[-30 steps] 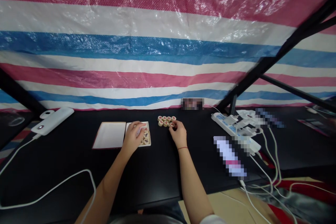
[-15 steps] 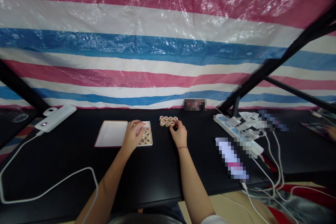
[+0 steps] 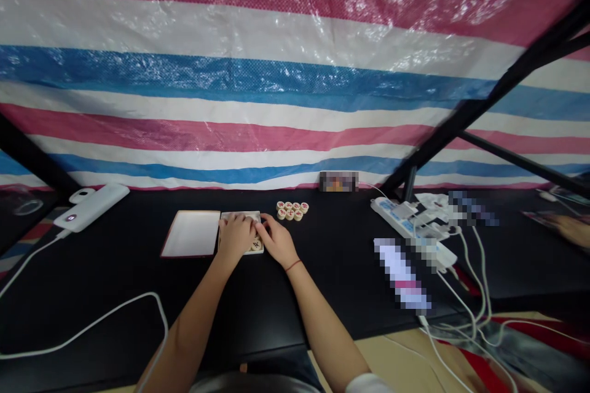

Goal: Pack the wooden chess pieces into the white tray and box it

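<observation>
A shallow white box sits on the black table, holding round xiangqi pieces with painted characters; a xiangqi piece shows near its front. My left hand lies over the box, fingers stretched forward across the pieces and covering most of them. At the box's right edge is my right hand, thumb and index finger apart at the rim, with the other fingers partly hidden. Beyond it, several red-marked xiangqi pieces stand in two short touching rows, the back row longer than the front one.
The box's open lid lies to the left. A white power bank with a cable is at the far left. On the right are a power strip with plugs and cables, a blurred phone, and another person's hand. A small screen stands behind.
My right hand has left the front row of pieces and moved left to the box. My left hand has flattened over the box. The view has shifted slightly.
</observation>
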The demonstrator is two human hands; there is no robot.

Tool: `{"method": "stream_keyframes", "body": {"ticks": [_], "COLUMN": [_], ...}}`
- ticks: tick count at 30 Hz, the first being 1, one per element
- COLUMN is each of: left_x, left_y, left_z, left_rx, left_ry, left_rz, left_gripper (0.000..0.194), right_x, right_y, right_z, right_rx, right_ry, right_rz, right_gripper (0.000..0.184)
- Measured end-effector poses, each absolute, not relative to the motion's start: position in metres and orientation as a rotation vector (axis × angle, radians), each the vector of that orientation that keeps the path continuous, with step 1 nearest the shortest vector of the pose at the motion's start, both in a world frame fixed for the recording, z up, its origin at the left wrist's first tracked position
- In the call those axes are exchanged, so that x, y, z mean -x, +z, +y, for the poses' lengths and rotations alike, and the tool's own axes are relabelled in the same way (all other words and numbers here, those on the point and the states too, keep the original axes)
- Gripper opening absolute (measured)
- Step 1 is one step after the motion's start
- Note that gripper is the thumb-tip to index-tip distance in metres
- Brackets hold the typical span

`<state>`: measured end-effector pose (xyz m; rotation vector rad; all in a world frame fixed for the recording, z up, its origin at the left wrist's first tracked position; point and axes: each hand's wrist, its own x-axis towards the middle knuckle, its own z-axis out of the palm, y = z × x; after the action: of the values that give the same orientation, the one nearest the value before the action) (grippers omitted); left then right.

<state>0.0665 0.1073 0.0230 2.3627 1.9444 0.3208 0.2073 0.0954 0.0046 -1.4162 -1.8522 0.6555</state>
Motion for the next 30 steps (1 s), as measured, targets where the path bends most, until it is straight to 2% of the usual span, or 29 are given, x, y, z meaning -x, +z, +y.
{"method": "stream_keyframes", "body": {"ticks": [9, 13, 17, 22, 26, 30], "left_x": [-0.069, -0.068, -0.069, -0.072, -0.067, -0.058], "left_y": [0.029, 0.024, 0.019, 0.020, 0.017, 0.005], "left_z": [0.103, 0.105, 0.104, 0.097, 0.097, 0.104], "left_rx": [-2.302, -2.248, -2.064, -1.779, -1.501, -1.295], "left_ry": [0.430, 0.746, 1.148, 1.279, 1.323, 1.396], "left_rz": [1.853, 1.829, 1.607, 1.454, 1.441, 1.362], "left_gripper": [0.020, 0.013, 0.014, 0.018, 0.022, 0.028], "right_x": [-0.208, -0.209, -0.207, -0.204, -0.232, -0.281], "right_y": [0.002, 0.000, 0.001, 0.007, 0.007, -0.004], "right_z": [0.098, 0.099, 0.096, 0.093, 0.101, 0.110], "right_rx": [1.466, 1.387, 1.244, 1.198, 1.352, 1.714], "right_ry": [0.682, 0.666, 0.597, 0.503, 0.260, 0.170], "right_rz": [-1.778, -1.608, -1.682, -1.724, -1.521, -1.219], "right_gripper": [0.035, 0.035, 0.038, 0.030, 0.031, 0.043]}}
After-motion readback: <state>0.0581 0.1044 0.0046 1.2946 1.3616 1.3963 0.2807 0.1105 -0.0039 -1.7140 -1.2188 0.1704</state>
